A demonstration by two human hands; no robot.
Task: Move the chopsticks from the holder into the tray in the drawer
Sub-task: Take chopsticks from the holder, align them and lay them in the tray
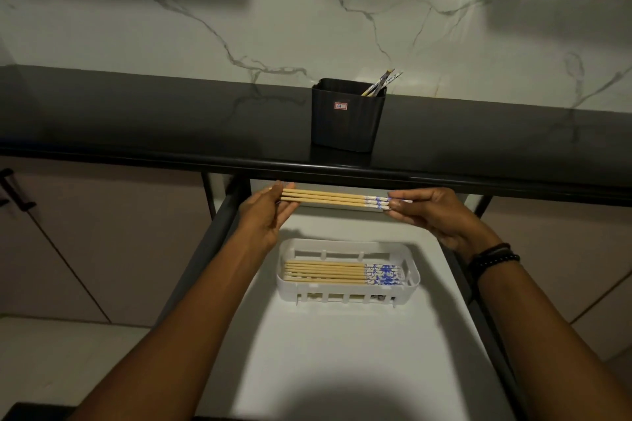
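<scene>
Several sticks make up the bundle of chopsticks (328,198) that we hold level between our two hands, above the open drawer (342,369) and just under the counter (171,120) edge. Our left hand (263,215) takes the plain wooden tips between the thumb on top and nearly straight fingers beneath. Our right hand (434,215) pinches the blue-and-white patterned ends between thumb and curled fingertips. Both hands are closed only as far as the thin sticks demand, and neither carries anything else.

Below and slightly nearer to us than the hands, a white slotted tray (345,292) sits on the drawer floor. A row of chopsticks (325,273) already lies flat inside it, side by side, patterned ends toward our right hand's side, the same way round as the bundle above.

Beyond the hands, on the dark counter, stands the black holder (347,120), upright, a small red label on its front. A few remaining chopsticks (379,84) lean in its far right corner, patterned ends poking above the rim.

Dark beaded bracelets (492,255) circle our right wrist. Behind the holder rises a white marble wall (205,27) veined in grey, and pale cupboard doors (102,232) flank the drawer on either side of our arms.
</scene>
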